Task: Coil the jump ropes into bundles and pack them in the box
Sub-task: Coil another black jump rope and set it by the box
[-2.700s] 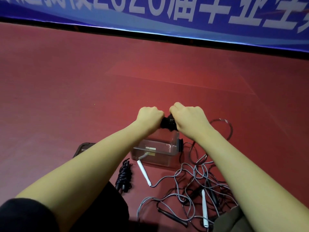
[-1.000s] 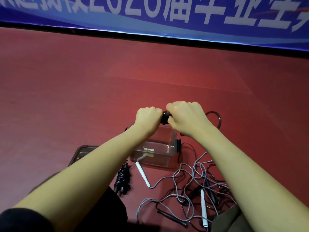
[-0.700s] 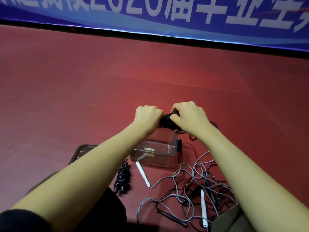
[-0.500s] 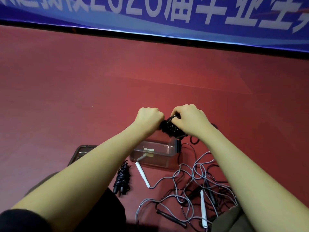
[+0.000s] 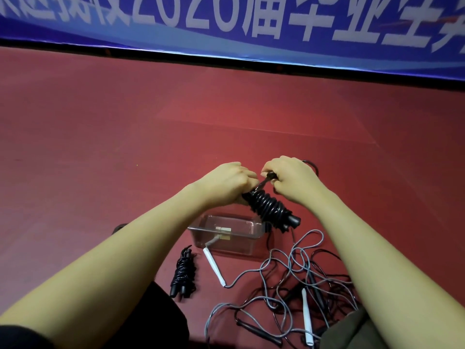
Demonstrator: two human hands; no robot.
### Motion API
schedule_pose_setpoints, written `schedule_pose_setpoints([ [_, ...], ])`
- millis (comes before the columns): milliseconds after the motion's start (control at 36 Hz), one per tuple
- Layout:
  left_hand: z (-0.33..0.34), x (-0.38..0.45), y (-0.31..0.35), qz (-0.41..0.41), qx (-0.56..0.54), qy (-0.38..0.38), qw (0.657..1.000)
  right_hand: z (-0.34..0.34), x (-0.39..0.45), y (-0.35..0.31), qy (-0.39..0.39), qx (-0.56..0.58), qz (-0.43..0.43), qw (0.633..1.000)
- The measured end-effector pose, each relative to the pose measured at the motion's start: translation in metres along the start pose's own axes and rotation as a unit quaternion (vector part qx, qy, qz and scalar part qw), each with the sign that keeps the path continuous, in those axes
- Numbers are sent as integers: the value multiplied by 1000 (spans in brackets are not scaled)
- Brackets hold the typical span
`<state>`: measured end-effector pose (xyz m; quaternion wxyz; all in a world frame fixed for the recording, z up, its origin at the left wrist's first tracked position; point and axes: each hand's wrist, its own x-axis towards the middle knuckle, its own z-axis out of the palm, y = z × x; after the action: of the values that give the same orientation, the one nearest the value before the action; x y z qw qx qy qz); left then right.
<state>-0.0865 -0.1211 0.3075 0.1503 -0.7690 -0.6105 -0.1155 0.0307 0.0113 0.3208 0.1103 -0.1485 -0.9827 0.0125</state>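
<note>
A dull red, smooth floor (image 5: pixel 125 152) fills the scene; along its far edge runs a blue banner (image 5: pixel 226 28) printed with large pale characters above a dark strip. Everything you handle lies on the near part of this floor, right of centre.

Both your forearms reach forward, bare, and meet above the floor. Your left hand (image 5: pixel 226 183) is curled into a fist round the upper end of a black jump rope wound into a tight spiral bundle (image 5: pixel 269 206); the bundle slants down and to the right, its black handle ends showing at the lower tip. Your right hand (image 5: pixel 292 177) has its fingers curled and pinches the top of the same bundle, beside the left hand; a loose black loop shows behind its knuckles.

Directly below the held bundle sits a clear rectangular plastic box (image 5: pixel 226 234), open at the top, with a pale label inside. A white handle (image 5: pixel 214 264) of a grey jump rope leans with its cord end on the box's near wall. Left of it, on the floor, lies a second finished black rope bundle (image 5: pixel 183 272). Toward the near right corner of the floor lies a tangle of grey and black ropes (image 5: pixel 297 280), with another white handle (image 5: pixel 307 316) in it.
</note>
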Motion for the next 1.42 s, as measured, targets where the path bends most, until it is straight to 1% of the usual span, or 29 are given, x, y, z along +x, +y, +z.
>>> schedule_pose_setpoints([
  [83,0,0,3,-73,-81,72,991,-2,-2,3,14,65,17,998],
  [139,-3,0,7,-137,-142,104,975,0,-4,4,23,142,24,989],
  [194,-6,4,12,-195,-222,116,948,4,-5,3,40,217,50,974],
  [222,-7,6,14,-221,-258,126,932,5,-4,1,39,219,72,972],
  [306,-9,14,20,-306,-332,152,879,5,4,-2,24,167,137,976],
  [361,-12,18,22,-346,-354,157,855,4,5,-3,44,180,130,974],
  [444,-16,21,22,-390,-349,152,838,5,0,-7,99,228,80,965],
  [472,-16,21,22,-398,-343,154,837,6,0,-7,110,237,76,962],
  [528,-15,20,23,-407,-311,164,843,7,0,-10,101,243,83,961],
  [639,-7,23,22,-445,-265,186,835,6,4,-15,44,250,108,961],
  [694,-5,22,17,-455,-242,184,837,5,4,-18,5,245,116,963],
  [750,-5,20,10,-465,-208,165,845,3,4,-20,-30,211,115,970],
  [889,-2,19,2,-481,-121,106,862,1,3,-26,-79,145,99,981],
  [944,2,19,0,-493,-94,90,860,0,2,-27,-91,133,101,982],
  [1028,8,17,-5,-525,-61,62,846,0,0,-30,-110,108,101,983],
  [1111,12,12,-7,-524,-21,16,851,0,-2,-35,-125,69,93,985],
  [1167,13,10,-8,-520,8,-10,854,-2,-3,-36,-125,45,80,988],
  [1222,13,8,-10,-512,43,-33,857,-5,-6,-39,-109,15,58,992],
  [1333,13,4,-12,-467,122,-76,873,-4,-12,-44,-39,-59,2,997],
  [1417,12,3,-11,-422,149,-114,887,-3,-12,-44,6,-117,-32,993],
])
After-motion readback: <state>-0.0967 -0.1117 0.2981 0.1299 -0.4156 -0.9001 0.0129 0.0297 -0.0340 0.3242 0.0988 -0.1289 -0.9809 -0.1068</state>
